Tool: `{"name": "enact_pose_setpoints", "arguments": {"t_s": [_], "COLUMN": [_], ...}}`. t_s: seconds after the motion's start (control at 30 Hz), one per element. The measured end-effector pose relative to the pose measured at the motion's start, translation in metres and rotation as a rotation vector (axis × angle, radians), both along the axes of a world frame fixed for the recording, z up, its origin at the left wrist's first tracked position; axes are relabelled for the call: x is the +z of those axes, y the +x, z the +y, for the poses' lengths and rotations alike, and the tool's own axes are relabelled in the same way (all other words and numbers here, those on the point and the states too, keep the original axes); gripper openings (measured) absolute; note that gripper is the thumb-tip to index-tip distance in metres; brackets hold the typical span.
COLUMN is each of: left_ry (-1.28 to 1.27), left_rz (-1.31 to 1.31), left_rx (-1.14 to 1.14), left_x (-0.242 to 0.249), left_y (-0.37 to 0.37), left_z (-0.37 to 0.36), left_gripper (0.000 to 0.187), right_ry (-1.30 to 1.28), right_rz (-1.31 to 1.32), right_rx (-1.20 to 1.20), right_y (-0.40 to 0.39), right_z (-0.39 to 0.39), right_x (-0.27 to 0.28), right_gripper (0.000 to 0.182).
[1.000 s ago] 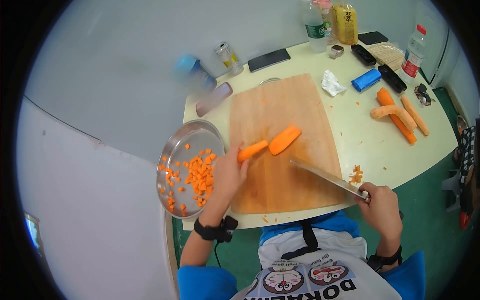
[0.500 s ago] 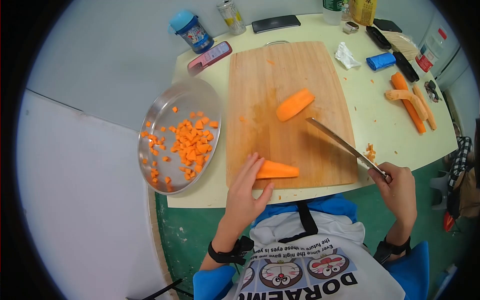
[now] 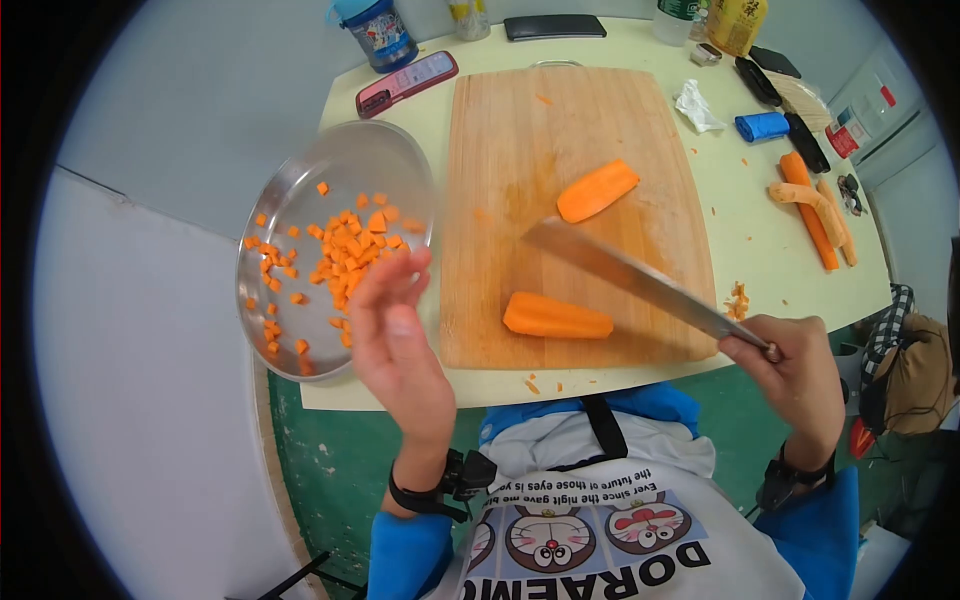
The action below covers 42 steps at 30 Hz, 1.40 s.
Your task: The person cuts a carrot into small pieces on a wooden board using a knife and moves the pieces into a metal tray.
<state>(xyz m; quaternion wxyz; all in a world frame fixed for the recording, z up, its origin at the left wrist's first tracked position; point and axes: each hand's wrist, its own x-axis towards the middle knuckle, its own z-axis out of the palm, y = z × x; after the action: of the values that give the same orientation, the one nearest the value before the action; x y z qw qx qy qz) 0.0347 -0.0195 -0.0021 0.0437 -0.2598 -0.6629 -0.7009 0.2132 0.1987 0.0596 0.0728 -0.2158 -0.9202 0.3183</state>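
Observation:
On the wooden cutting board (image 3: 500, 130) lie two peeled orange carrot pieces, one near the front edge (image 3: 558, 316) and one farther back (image 3: 598, 191). My right hand (image 3: 795, 375) grips the handle of a knife (image 3: 640, 280), whose blade reaches left over the board between the two pieces. My left hand (image 3: 403, 355) is raised off the board with nothing in it, fingers loosely curled but apart, beside the steel dish (image 3: 300, 170). Diced carrot (image 3: 345, 250) lies in that dish; my fingers hide part of its right side.
Behind the dish are a phone (image 3: 407, 84) and a blue bottle (image 3: 380, 38). Crumpled tissue (image 3: 697, 107), a blue roll (image 3: 762, 126), and a whole carrot (image 3: 808, 215) with lighter pieces lie right of the board. A black case (image 3: 555, 27) lies at the back.
My left hand has let go of the front carrot piece and moved left, up beside the dish. The knife blade now reaches farther left over the board. The view has shifted slightly.

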Motion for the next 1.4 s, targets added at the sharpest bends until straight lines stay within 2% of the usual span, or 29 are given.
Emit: {"name": "enact_pose_setpoints", "arguments": {"t_s": [0.03, 0.13, 0.3, 0.37, 0.67, 1.2, 1.27, 1.3, 1.33, 1.4], "left_ry": [0.099, 0.045, 0.041, 0.138, 0.010, -0.042, 0.285, 0.245, 0.242, -0.255], "left_rz": [0.053, 0.058, -0.003, -0.099, -0.237, -0.221, 0.065, 0.212, 0.211, 0.246], "left_rx": [-0.023, -0.087, -0.217, -0.247, -0.236, -0.261, 0.276, 0.243, 0.238, -0.060], "left_x": [0.008, 0.021, 0.020, 0.012, 0.008, 0.013, 0.008, -0.002, -0.004, -0.007], "left_y": [-0.003, -0.009, -0.013, -0.015, -0.014, -0.012, -0.008, -0.012, -0.011, -0.008], "left_z": [0.003, 0.015, 0.030, 0.033, 0.033, 0.032, 0.041, 0.025, 0.015, 0.003], "left_gripper": [0.040, 0.042, 0.037, 0.022, 0.021, 0.022, 0.016, 0.016, 0.016, 0.017], "right_ry": [0.052, 0.145, 0.192, 0.188, 0.151, 0.172, 0.133, 0.130, 0.107, 0.082], "right_rz": [-0.069, -0.143, -0.228, -0.228, -0.250, -0.251, -0.175, -0.176, -0.158, -0.140], "right_rx": [0.059, 0.177, 0.191, 0.222, 0.294, 0.289, 0.193, 0.190, 0.093, -0.005], "right_y": [-0.007, -0.027, -0.037, -0.037, -0.038, -0.040, -0.036, -0.034, -0.031, -0.025], "right_z": [-0.002, -0.007, -0.009, -0.008, -0.006, -0.003, 0.000, 0.002, 0.002, 0.005], "right_x": [0.002, 0.007, 0.008, 0.006, 0.000, -0.003, -0.003, -0.003, -0.002, -0.001], "right_gripper": [0.020, 0.027, 0.033, 0.035, 0.037, 0.036, 0.029, 0.029, 0.025, 0.021]}}
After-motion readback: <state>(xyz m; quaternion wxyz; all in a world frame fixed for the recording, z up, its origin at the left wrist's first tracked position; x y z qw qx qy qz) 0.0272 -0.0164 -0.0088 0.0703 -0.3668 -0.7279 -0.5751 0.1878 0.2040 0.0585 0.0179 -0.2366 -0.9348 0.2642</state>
